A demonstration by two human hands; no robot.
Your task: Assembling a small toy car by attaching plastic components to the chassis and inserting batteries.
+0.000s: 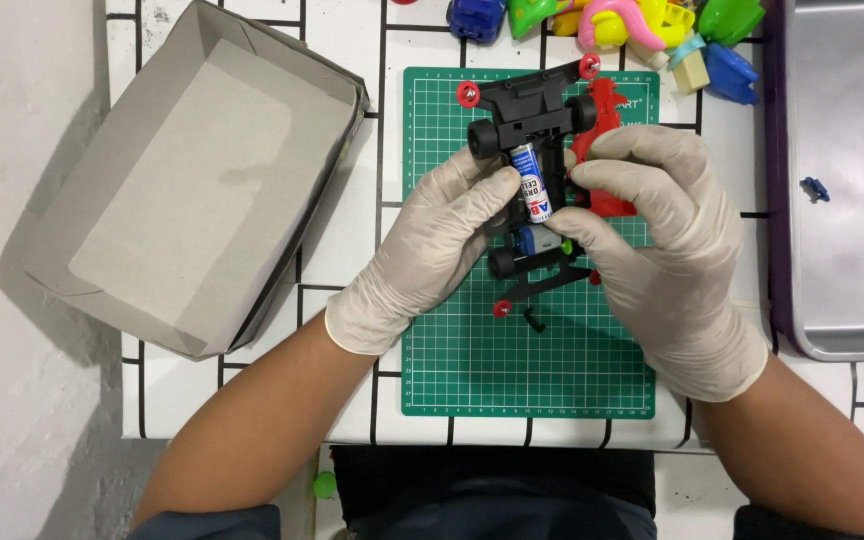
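Your left hand [432, 250] clamps left flank of black toy car chassis [532, 130], thumb pressing blue-white battery [531, 183] down into its bay, likely to seat it. Your right hand [657, 240] curls closed round right flank and red body shell [604, 120], bracing against that push. Chassis lies between both palms, over green cutting mat [532, 370]. Grey cardboard tray [192, 180] well left of left hand; metal tray [842, 180] right of right hand; bright toys [642, 25] beyond fingertips
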